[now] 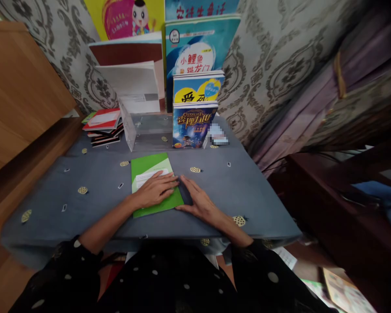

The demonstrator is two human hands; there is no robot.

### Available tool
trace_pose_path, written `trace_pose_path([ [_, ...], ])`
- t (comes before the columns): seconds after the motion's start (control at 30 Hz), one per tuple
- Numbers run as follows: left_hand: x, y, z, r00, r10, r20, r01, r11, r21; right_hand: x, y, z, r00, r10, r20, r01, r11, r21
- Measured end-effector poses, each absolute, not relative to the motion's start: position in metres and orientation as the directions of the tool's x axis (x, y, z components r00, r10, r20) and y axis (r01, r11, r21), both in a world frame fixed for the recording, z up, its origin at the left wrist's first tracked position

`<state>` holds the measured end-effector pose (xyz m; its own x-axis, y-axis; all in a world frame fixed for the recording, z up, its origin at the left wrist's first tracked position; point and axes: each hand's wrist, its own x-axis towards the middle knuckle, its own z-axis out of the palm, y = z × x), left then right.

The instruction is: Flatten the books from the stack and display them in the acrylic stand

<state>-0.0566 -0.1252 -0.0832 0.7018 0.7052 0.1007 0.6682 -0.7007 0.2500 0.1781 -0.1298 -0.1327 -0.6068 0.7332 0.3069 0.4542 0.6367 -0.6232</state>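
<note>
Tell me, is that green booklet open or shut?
Shut: the green booklet lies flat on the cloth, one cover facing up under the left hand, no inside pages showing.

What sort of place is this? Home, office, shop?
Looks like a study or reading corner, probably in a home: a cloth-covered table, storybooks standing upright on it, and a tied-back curtain beside a patterned wall.

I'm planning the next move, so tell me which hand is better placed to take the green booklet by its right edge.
Probably the right hand: it lies beside the right edge of the green booklet. The left hand lies on top, better placed for steadying.
</note>
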Motion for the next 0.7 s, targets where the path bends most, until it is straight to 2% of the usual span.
trace_pose_path([
  [0.37, -0.043, -0.17, -0.071, 0.774, 0.628, 0.078, 0.59, -0.761, 0.27, 0.179, -0.127, -0.131, -0.643, 0.692, 0.328, 0.413, 0.674, -0.612],
  [0.7, -0.025, -0.207, -0.084, 0.656, 0.745, 0.12, 0.738, -0.666, 0.105, 0.186, -0.14, -0.11, -0.743, 0.58, 0.333, 0.328, 0.75, -0.574],
])
